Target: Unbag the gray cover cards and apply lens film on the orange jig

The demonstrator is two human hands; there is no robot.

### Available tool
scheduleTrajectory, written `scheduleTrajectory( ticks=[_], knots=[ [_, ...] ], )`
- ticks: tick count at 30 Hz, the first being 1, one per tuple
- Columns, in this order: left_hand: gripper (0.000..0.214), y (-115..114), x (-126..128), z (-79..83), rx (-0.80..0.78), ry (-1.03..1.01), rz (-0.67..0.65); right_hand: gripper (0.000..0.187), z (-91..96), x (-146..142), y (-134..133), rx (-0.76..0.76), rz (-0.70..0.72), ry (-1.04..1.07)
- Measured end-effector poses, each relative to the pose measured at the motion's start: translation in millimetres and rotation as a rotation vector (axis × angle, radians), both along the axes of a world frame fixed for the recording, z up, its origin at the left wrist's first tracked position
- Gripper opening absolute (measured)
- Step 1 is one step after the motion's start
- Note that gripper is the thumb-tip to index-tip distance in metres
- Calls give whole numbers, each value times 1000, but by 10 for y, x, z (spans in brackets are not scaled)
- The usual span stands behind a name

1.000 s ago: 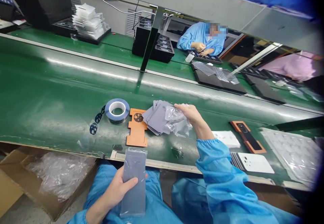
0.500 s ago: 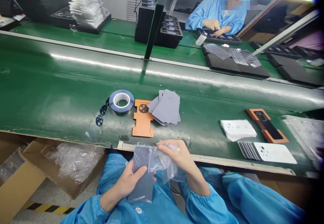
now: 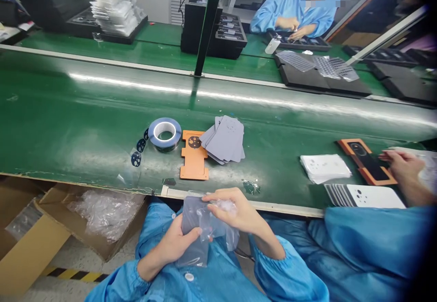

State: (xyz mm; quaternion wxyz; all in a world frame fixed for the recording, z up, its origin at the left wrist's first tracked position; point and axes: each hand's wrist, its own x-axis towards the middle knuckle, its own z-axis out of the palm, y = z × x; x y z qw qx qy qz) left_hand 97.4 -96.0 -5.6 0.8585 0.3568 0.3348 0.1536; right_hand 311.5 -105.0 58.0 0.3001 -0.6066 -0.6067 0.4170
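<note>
Left hand [image 3: 175, 243] fingers clasped around grey panel [image 3: 193, 238], low over lap before desk [image 3: 85, 124]; right hand [image 3: 232, 211] fingers pinching clear plastic sleeve [image 3: 218, 227] at panel's top.

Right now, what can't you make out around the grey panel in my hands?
Head view only:
- Grey flat panel: lower part hidden by left hand and crumpled clear plastic bag.
- Right hand: fingertips buried in bag.
- Co-worker's hand: cut off at right edge.

1. we see a blue roll of tape [image 3: 165, 133] on the green conveyor belt [image 3: 68, 120].
2. beside it we find a flat orange jig plate [image 3: 193, 154] and fanned grey panels [image 3: 224, 139].
3. we note a brown cardboard box [image 3: 51, 229] below.
</note>
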Motion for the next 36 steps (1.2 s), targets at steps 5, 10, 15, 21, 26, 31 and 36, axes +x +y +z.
scheduleTrajectory(
  ticks=[5, 10, 15, 21, 26, 31, 36],
  knots=[
    [47, -4, 8, 6, 18, 41, -19, 11, 103, -24, 224, 19, 120, -222],
    [38, 9, -1, -4, 116, 25, -58, 13, 210, -21, 430, -103, 204, -342],
    [41, 34, 13, -16, 143, 35, -60, 12, 266, 36, 598, -224, 301, -163],
    [43, 76, 56, -17, 67, -15, -118, 23, 240, 244, 789, -443, 395, 122],
    [46, 92, 89, -82, 59, -26, -123, 28, 435, 706, 1015, -414, 238, 121],
    [41, 158, 102, -96, 26, -60, -88, 27, 675, 1455, 1389, -288, -45, -36],
    [43, 245, 68, -66, -31, -94, -6, 27, 637, 1875, 1757, -263, -197, -253]
  ],
)
